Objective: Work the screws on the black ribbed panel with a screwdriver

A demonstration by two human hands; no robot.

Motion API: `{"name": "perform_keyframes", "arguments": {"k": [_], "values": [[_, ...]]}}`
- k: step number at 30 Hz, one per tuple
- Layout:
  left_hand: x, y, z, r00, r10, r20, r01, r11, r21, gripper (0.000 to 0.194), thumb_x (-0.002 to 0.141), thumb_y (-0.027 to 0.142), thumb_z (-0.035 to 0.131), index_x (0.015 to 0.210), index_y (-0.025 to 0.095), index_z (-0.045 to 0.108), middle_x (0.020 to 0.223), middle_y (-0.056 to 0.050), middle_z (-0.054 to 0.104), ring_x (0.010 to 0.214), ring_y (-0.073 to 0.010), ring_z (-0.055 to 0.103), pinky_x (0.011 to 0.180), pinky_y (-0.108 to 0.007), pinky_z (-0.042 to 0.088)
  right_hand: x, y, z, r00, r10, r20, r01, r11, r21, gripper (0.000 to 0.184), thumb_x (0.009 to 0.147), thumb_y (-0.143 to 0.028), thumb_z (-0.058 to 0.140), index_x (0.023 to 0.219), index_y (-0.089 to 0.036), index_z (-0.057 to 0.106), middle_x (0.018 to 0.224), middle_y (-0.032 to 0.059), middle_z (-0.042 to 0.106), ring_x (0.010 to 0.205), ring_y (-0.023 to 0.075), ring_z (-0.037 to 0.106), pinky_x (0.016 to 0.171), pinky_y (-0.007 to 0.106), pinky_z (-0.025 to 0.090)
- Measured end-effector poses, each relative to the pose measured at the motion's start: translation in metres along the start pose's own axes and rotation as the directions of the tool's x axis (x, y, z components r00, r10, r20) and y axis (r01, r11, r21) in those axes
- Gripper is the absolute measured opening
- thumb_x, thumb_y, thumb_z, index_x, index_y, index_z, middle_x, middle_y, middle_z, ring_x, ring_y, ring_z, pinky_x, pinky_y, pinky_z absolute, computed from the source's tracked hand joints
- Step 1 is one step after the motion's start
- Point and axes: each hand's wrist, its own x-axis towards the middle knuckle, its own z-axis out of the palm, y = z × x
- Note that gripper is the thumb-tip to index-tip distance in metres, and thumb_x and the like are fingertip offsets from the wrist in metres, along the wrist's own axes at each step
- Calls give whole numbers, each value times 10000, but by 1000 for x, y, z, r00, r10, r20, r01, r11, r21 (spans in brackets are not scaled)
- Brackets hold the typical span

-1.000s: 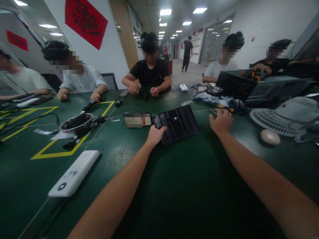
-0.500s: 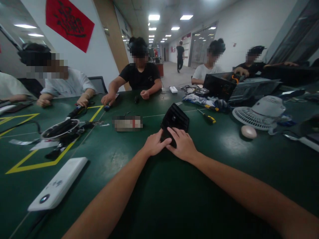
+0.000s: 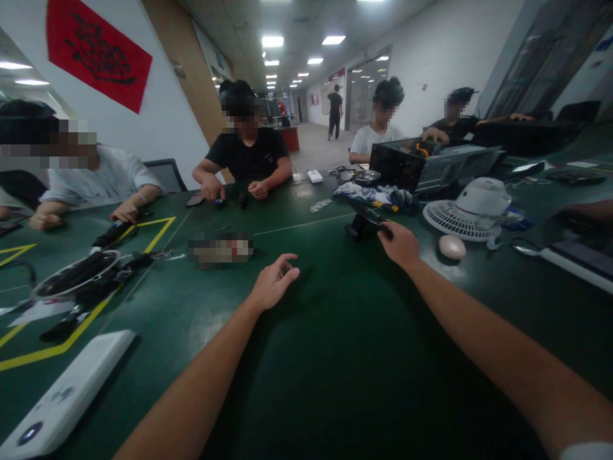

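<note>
My right hand point(image 3: 400, 245) grips the near right edge of a black plastic piece point(image 3: 364, 216), whose exact kind I cannot make out. The piece is tilted, seen nearly edge-on, with a darker part beneath it near the green table point(image 3: 325, 358). Fingers of that hand are partly hidden behind its back. Over the middle of the table, my left hand point(image 3: 274, 282) is empty, thumb and fingers apart. A blurred-out oblong item point(image 3: 220, 250) lies beyond it to the left.
Right of my right hand are a pale egg-shaped item point(image 3: 452, 247) and a white fan point(image 3: 479, 207). Behind lie a cloth point(image 3: 402, 195) and an open computer case point(image 3: 397, 165). A white power bank point(image 3: 71, 393) lies front left. Several people sit around the table.
My left hand has let go of the black piece and moved left. My right hand has carried the piece to the right and tilted it. The view has turned right.
</note>
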Motion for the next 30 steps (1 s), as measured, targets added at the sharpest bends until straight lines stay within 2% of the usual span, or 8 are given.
{"name": "perform_keyframes", "arguments": {"k": [3,6,12,15,20,24,27,30], "values": [[1,0,-1,1000,-15,-9,15,1000,16,646,990,681,531,1440,242,677,1108,-65,767,801,-238,676,742,-375,512,12,29,-4,996,82,-35,-82,996,17,458,1009,-391,607,1344,-170,828,1420,192,785,1303,382,695,1104,520,528],[3,-1,-1,999,-32,-13,32,999,9,626,987,676,538,1409,243,701,1104,-65,765,791,-234,679,730,-372,518,17,45,-5,983,176,-41,-173,983,63,447,981,-465,666,1293,-210,861,1217,177,846,1191,387,735,1029,511,541],[5,-1,0,998,-51,-22,51,999,-6,599,962,653,572,1351,230,741,1059,-72,767,782,-235,664,698,-361,521,19,43,3,948,319,-23,-296,902,314,358,916,-541,768,964,-201,870,953,153,838,1092,400,767,1027,526,551],[4,1,0,998,-53,-22,53,999,-3,590,966,654,564,1329,226,746,1075,-75,770,793,-235,668,704,-361,523,18,36,10,912,411,7,-357,784,508,335,908,-510,806,896,-175,820,921,148,829,1019,369,790,987,504,602],[3,6,-1,999,-36,-35,37,998,44,544,971,649,557,1268,244,767,1078,-60,788,785,-238,680,742,-375,508,19,35,15,816,570,97,-418,465,780,206,956,-327,775,1107,-188,768,1069,89,844,1008,255,810,893,405,683],[2,8,-1,999,-32,-32,34,997,66,530,976,640,556,1241,247,792,1084,-65,798,799,-251,691,747,-378,506,22,41,9,731,663,161,-416,248,875,258,989,-255,720,1243,-213,709,1136,66,826,950,212,811,809,394,710],[2,8,-1,999,-30,-34,32,997,67,526,973,636,567,1227,242,806,1092,-74,804,798,-255,691,749,-380,513,21,44,4,707,681,190,-400,164,902,242,1009,-284,708,1245,-236,702,1151,61,825,952,211,811,782,399,717],[2,8,-1,999,-18,-43,21,997,75,511,969,634,574,1210,254,815,1089,-73,809,795,-257,687,761,-387,523,18,43,-1,708,676,206,-404,148,903,203,997,-338,740,1173,-240,717,1093,57,833,954,223,813,770,389,717]]}}
